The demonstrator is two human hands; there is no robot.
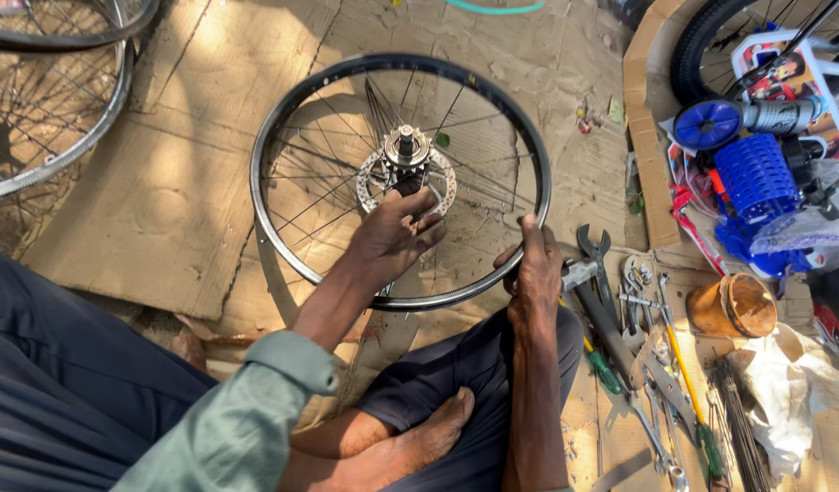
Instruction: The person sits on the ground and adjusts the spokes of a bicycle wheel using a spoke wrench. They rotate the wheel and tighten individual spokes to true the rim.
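Left fingers (418,221) on hub (407,146) (right hand (534,267) gripping rim (283,109))

bright dappled sunlight from above, patchy soft shadows across the cardboard (164,182); sharp focus, slight wide-angle bending at edges

"What is that round thing?"

"A black bike wheel (400,180) with thin spokes. It lies flat on brown cardboard. A shiny metal disc (407,173) sits on its middle."
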